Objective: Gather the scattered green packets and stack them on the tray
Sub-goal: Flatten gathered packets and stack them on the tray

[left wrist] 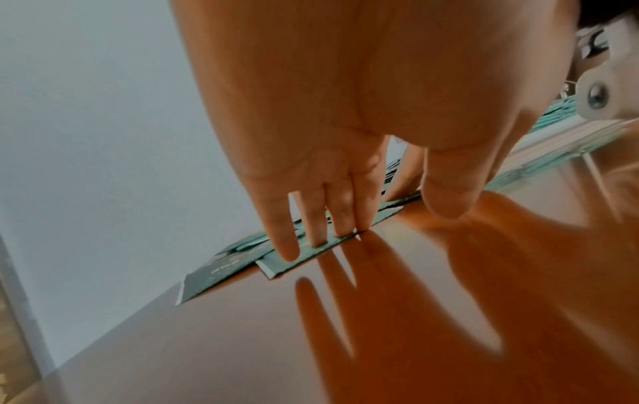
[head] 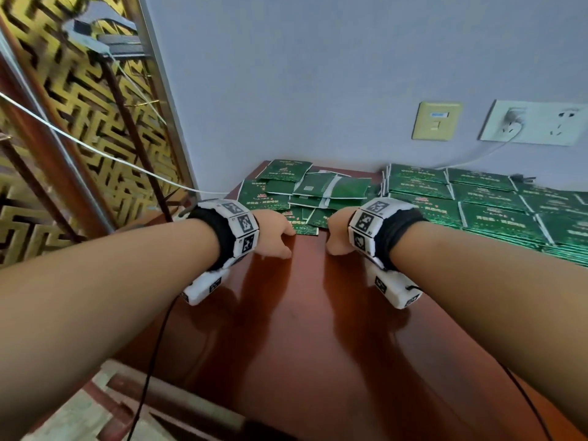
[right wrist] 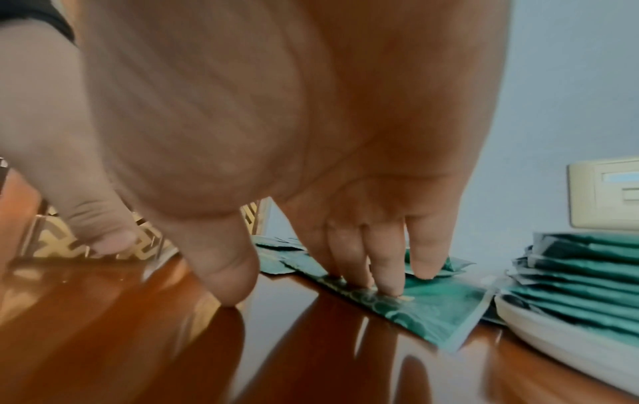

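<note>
Head view: two bare forearms reach over a wooden table (head: 302, 313); beyond the left hand (head: 275, 232) and right hand (head: 339, 232) lie loose green packets (head: 305, 192), with many stacked right of the right hand. Left wrist view: straight fingers (left wrist: 313, 221) press a packet's near edge (left wrist: 304, 261), grasping nothing. Right wrist view: straight fingertips (right wrist: 383, 262) press another packet (right wrist: 432, 303) beside the white tray (right wrist: 553, 336), already heaped, so gathering looks well advanced but unfinished.

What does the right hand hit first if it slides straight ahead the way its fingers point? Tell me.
The right hand already has fingertips on the nearest loose green packet; going on, it likely meets the scattered packets, then the wall.
</note>
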The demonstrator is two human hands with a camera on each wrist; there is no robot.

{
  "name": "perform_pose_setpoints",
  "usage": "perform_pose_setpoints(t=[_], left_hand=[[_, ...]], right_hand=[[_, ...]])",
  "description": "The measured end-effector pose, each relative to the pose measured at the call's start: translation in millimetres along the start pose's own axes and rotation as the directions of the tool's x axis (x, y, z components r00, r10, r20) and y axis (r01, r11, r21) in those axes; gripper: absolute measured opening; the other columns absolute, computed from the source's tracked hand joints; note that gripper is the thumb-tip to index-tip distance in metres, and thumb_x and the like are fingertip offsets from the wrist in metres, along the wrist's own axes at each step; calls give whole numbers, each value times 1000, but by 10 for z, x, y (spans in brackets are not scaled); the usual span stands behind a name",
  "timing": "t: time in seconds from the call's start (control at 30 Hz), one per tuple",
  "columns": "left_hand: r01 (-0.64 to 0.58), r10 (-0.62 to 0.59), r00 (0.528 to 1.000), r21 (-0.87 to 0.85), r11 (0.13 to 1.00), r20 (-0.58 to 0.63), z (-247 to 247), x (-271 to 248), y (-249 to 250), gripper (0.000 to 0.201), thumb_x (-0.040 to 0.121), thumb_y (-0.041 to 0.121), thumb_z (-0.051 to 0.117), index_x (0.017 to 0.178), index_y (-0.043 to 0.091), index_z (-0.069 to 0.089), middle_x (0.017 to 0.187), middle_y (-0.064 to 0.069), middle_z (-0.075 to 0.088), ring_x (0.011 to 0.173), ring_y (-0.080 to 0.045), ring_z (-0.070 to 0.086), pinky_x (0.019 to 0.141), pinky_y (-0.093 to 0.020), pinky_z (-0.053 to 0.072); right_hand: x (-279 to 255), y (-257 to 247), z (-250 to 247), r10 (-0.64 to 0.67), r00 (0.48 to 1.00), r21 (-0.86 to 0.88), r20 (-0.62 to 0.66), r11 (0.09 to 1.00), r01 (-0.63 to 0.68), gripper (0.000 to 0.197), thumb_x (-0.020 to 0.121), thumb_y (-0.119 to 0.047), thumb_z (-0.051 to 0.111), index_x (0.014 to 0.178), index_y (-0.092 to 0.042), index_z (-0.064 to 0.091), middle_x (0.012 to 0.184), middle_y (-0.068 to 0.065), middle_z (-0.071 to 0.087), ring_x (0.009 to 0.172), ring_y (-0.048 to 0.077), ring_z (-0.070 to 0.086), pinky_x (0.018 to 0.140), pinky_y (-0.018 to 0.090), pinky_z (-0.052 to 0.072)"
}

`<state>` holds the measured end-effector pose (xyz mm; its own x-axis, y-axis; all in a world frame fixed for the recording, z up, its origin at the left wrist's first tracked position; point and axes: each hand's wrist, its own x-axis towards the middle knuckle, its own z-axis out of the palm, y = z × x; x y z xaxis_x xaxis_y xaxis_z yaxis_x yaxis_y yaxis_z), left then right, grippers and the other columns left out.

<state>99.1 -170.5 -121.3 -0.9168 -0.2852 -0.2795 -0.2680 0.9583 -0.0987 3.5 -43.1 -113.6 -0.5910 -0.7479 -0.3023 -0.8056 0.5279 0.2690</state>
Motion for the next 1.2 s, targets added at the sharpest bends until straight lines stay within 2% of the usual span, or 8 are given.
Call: perform_pose_setpoints(t=[0.17, 0.3, 0.4, 0.57, 0.8, 0.97, 1.1, 1.2], left_hand=[[-22, 22, 1000, 3, 1000, 5, -4, -276, 98, 63, 89, 44, 57, 146, 24, 38, 119, 1, 65, 110, -16, 57, 88, -22, 40], [-42, 42, 997, -3, 999, 58, 7, -512, 181, 62, 90, 43, 56, 147, 26, 37, 97, 7, 69, 92, -11, 59, 79, -18, 38], [-59, 59, 996, 0, 998, 64, 40, -682, 228, 61, 90, 44, 57, 146, 28, 38, 122, 5, 63, 111, -13, 56, 84, -20, 35], [-99, 98, 992, 15, 995, 78, 90, -922, 330, 61, 90, 45, 58, 146, 30, 38, 134, 7, 55, 117, -12, 52, 87, -18, 33], [-179, 176, 972, 5, 984, 155, 201, -1189, 470, 61, 87, 50, 57, 144, 36, 38, 129, 14, 60, 111, -4, 57, 94, -20, 41], [-211, 224, 972, -166, 963, 65, 96, -1156, 611, 60, 84, 38, 69, 139, 33, 46, 123, 21, 59, 110, 1, 54, 92, -18, 38], [-165, 163, 986, -131, 978, -30, 60, -892, 594, 88, 68, 51, 79, 142, 31, 35, 128, 9, 46, 127, -13, 40, 106, -35, 35], [-130, 131, 991, -93, 987, 3, 40, -718, 578, 121, 57, 55, 84, 151, 26, 13, 150, 2, 24, 138, -17, 24, 115, -40, 26]], right_hand=[[-195, -79, 40, 19, 992, -1, 127, 1000, -19, 33, 92, -23, 46, 118, -6, 57, 96, 7, 55, 86, 25, 56, 78, 33, 47], [-429, -73, 117, -44, 995, 10, 86, 999, 43, 43, 88, -29, 45, 124, -7, 56, 109, 8, 63, 95, 26, 62, 74, 31, 48], [-538, -50, 233, -54, 995, 27, 79, 998, 52, 50, 85, -34, 46, 129, -12, 56, 117, 7, 64, 101, 26, 63, 76, 32, 50], [-762, 43, 389, -110, 993, 59, 33, 992, 107, 48, 85, -34, 47, 128, -16, 58, 116, 5, 65, 98, 23, 64, 68, 30, 51], [-1265, 118, 454, -167, 986, 101, 18, 981, 164, 36, 87, -31, 51, 118, -19, 63, 101, 2, 68, 85, 19, 64, 69, 27, 52], [-1472, 273, 420, -196, 977, 184, -84, 961, 208, 34, 86, -41, 62, 117, -27, 67, 101, -9, 70, 84, 11, 63, 79, 25, 52], [-1363, 406, 379, -123, 976, 276, -180, 946, 170, 76, 74, -51, 74, 137, -21, 45, 129, -3, 55, 114, 17, 54, 97, 32, 42], [-1204, 438, 429, -78, 995, 271, -64, 958, 92, 118, 60, -62, 78, 151, -18, 15, 153, 4, 29, 137, 25, 34, 111, 42, 31]])
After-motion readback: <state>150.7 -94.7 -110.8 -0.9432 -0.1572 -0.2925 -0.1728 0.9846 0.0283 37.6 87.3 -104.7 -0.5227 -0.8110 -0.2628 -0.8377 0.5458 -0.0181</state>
